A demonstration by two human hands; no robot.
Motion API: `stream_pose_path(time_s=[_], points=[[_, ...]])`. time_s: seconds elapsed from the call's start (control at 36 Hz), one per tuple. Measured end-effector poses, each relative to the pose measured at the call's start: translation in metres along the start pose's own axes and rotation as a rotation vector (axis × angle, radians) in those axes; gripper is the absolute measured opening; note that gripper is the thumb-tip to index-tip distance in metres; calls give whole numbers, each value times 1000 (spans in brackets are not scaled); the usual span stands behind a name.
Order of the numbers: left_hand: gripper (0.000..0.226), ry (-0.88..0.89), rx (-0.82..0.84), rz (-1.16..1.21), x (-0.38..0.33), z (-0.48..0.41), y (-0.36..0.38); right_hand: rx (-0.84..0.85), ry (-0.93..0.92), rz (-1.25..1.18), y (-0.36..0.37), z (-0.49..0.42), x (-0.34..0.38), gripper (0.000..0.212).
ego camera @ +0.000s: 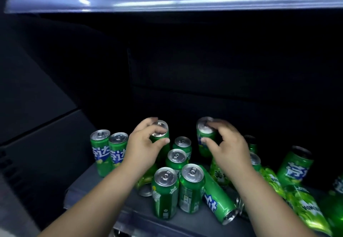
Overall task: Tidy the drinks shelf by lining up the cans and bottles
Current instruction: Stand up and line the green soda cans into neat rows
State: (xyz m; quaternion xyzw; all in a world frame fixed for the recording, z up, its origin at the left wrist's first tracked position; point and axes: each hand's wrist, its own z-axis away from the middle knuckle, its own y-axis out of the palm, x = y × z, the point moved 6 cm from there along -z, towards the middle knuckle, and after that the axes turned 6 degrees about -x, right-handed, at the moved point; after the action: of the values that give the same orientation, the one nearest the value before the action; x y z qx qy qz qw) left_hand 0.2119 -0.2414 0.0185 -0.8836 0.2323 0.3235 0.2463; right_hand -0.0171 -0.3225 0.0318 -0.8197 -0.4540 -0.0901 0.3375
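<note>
Nearest to me, at the front of the grey shelf (187, 224), two green cans stood upright with silver lids, the front left can (165, 194) and the front right can (191, 188), touching each other. Just beside them a lying can (217, 197) pointed its lid toward the shelf edge. To the right lay crinkled green packets (304, 207), too blurred to read, and a tilted can (295, 166) behind them; one dark green thing was cut off by the right border.

Further in, more cans stood in disorder. At the left an end can (101, 151) and its neighbour (117, 150) stood side by side, showing blue and white labels.

Behind the middle cans, the left hand (143, 147) gripped the left held can (159, 130) round its top, fingers and thumb curled. The right hand (228, 144) gripped the right held can (205, 150) the same way. Whether these two cans touched the shelf, I could not tell.

The back was almost black. Above ran a shiny bluish upper shelf edge (167, 1).
</note>
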Motion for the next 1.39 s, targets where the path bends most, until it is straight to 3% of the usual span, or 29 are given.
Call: stream_pose_path(time_s=[0.06, 0.17, 0.42, 0.72, 1.06, 1.14, 1.28, 1.39], points=[[42, 40, -21, 31, -14, -7, -15, -83, -74, -56, -17, -6, 22, 42], [39, 104, -9, 78, -47, -19, -56, -116, -28, -241, -40, -19, 65, 42], [26, -21, 175, 230, -46, -23, -141, 87, 101, -624, -2, 4, 152, 39], [33, -141, 301, 142, 45, 2, -170, 259, 305, -514, 100, 60, 175, 39], [38, -149, 383, 156, 89, 8, -156, 248, 394, -352, 138, 96, 166, 39], [44, -99, 364, 150, 92, 4, -157, 255, 389, -313, 138, 95, 166, 36], [31, 33, 380, -2, 91, 5, -154, 283, 323, -275, 139, 96, 172, 33], [35, 12, 342, -55, 91, 9, -153, 283, 290, -203, 140, 101, 173, 43]])
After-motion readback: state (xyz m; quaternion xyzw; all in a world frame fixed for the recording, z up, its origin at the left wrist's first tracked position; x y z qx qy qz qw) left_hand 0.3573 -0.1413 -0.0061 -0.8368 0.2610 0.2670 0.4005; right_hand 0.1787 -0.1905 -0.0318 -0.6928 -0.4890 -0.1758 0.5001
